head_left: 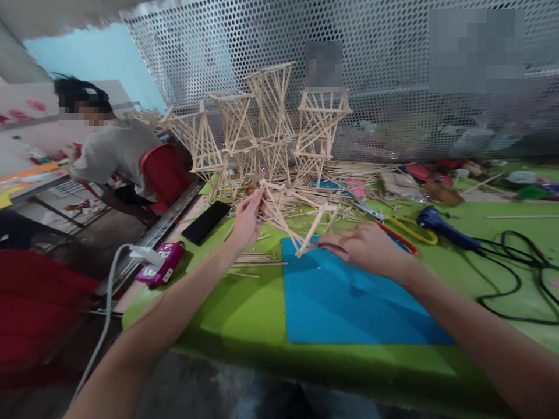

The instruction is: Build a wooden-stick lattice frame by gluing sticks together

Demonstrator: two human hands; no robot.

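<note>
Both forearms enter from the bottom edge, cut off above the elbow, and reach over the near rim of the green table [227, 317]. A blue mat [349, 299] lies flat on it; its right corner is hidden under the right forearm.

The right hand [364, 247] rests palm down at the mat's far edge. Its fingers [334, 244] lie together and point left at the foot of a stick frame [301, 224]. The back of the hand hides whether they grip it.

The left hand [247, 224] is raised beyond the mat's left corner, its fingers closed on the frame's upper left end. The frame stands tilted between the two hands, its lowest tip touching the mat.

Loose sticks [255, 262] lie just left of the mat. Farther left, at the table's corner, is a pink device [161, 265] with a white cable; its make cannot be read. A black phone [206, 222] lies behind it.

Right of the right hand are scissors [408, 233], partly covered by that hand, then a blue glue gun [441, 224] with a black cord [515, 273] looping off the right edge.

Behind stand several stick towers [262, 128] among a heap of sticks, against a perforated screen [393, 64]. Clutter at the far right is too blurred to name.

Far left, a person [113, 151] sits bent at another table on a red chair [163, 171].
</note>
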